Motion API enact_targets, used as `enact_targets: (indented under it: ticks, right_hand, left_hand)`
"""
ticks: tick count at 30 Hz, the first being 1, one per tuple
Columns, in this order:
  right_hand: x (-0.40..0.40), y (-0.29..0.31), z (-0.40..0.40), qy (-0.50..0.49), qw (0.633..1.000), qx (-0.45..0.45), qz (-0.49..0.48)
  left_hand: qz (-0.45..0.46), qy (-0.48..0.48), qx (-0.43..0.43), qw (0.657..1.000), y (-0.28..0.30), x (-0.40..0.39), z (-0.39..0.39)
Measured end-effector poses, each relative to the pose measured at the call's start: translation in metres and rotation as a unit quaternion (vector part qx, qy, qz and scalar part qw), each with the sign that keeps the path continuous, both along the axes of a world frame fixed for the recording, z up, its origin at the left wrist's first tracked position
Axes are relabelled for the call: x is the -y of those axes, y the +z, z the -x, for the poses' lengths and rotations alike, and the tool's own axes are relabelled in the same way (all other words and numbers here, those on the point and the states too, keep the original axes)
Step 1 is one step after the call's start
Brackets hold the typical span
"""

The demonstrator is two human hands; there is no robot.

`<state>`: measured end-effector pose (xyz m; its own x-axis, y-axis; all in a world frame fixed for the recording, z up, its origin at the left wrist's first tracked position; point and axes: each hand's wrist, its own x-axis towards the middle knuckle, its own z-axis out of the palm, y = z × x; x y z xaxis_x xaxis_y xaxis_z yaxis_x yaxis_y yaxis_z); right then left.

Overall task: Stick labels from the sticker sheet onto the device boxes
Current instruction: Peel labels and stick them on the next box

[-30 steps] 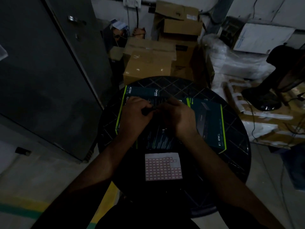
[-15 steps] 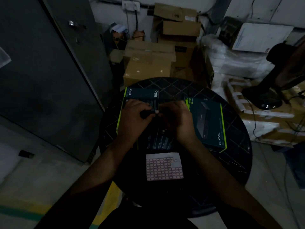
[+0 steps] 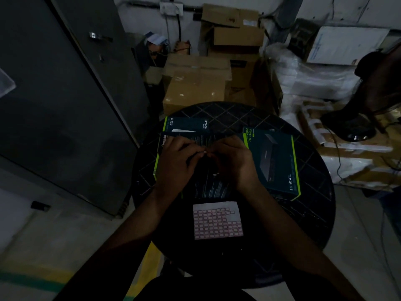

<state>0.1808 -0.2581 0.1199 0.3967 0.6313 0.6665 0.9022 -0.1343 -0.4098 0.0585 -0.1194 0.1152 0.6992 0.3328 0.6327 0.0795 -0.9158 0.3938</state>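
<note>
Labels remain in rows on the sticker sheet (image 3: pixel 217 221), which lies flat on the round dark surface (image 3: pixel 312 213) just in front of the device boxes, near enough to reach without shifting anything. The left hand (image 3: pixel 176 162) and right hand (image 3: pixel 233 162) meet over the middle box (image 3: pixel 211 185), fingertips touching, pinched together as if on one small label, though the dim light hides any label there. Working above the box probably keeps the placement short. A second box (image 3: pixel 276 161) lies alongside on the right and a third (image 3: pixel 187 124) behind, likely awaiting labels.
</note>
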Motion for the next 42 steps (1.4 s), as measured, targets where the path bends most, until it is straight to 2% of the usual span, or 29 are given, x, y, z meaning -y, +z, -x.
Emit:
enact_targets:
  ticks: [6,10,13,15,17,19,21,25,30,33,35,39,42]
  right_hand:
    - [-0.007,0.002,0.005,-0.027,0.999,0.025,0.009]
    - [0.002,-0.001,-0.001,-0.046,0.999,0.015,0.004]
    - [0.015,-0.006,-0.007,-0.109,0.993,-0.01,0.034]
    - [0.021,-0.01,-0.008,-0.129,0.989,-0.035,0.055]
    - [0.026,-0.011,-0.008,-0.109,0.987,-0.112,0.046]
    - [0.031,-0.01,-0.01,-0.114,0.98,-0.163,0.013]
    - [0.036,-0.008,-0.013,-0.12,0.977,-0.176,-0.023]
    - [0.047,-0.001,-0.019,-0.08,0.959,-0.261,-0.078]
    - [0.053,-0.001,-0.032,-0.025,0.959,-0.275,-0.071]
    - [0.065,-0.016,-0.045,0.022,0.922,-0.381,-0.069]
    - [0.072,-0.027,-0.053,0.046,0.886,-0.459,-0.039]
    - [0.062,-0.038,-0.052,0.033,0.895,-0.424,0.132]
    - [0.043,-0.03,-0.047,0.013,0.897,-0.422,0.132]
  left_hand:
    - [-0.008,0.012,0.032,0.999,-0.01,0.005,-0.003]
    - [-0.049,0.043,0.014,0.998,-0.011,-0.004,-0.002]
    - [-0.052,0.068,-0.006,0.996,-0.019,-0.013,0.003]
    - [-0.029,0.052,-0.009,0.998,-0.026,-0.022,0.006]
    - [0.012,0.032,0.016,0.999,-0.027,-0.032,0.008]
    - [0.044,0.032,0.049,0.997,-0.025,-0.039,0.01]
    - [0.06,0.037,0.064,0.995,-0.022,-0.04,0.013]
    - [0.155,0.005,0.071,0.985,-0.014,-0.043,0.023]
    - [0.29,-0.052,0.092,0.951,-0.012,-0.059,0.03]
    - [0.327,-0.05,0.095,0.939,-0.011,-0.063,0.032]
    - [0.338,-0.049,0.102,0.934,-0.013,-0.063,0.031]
    - [0.324,-0.045,0.114,0.938,-0.018,-0.061,0.031]
    - [0.306,-0.026,0.09,0.947,-0.017,-0.06,0.035]
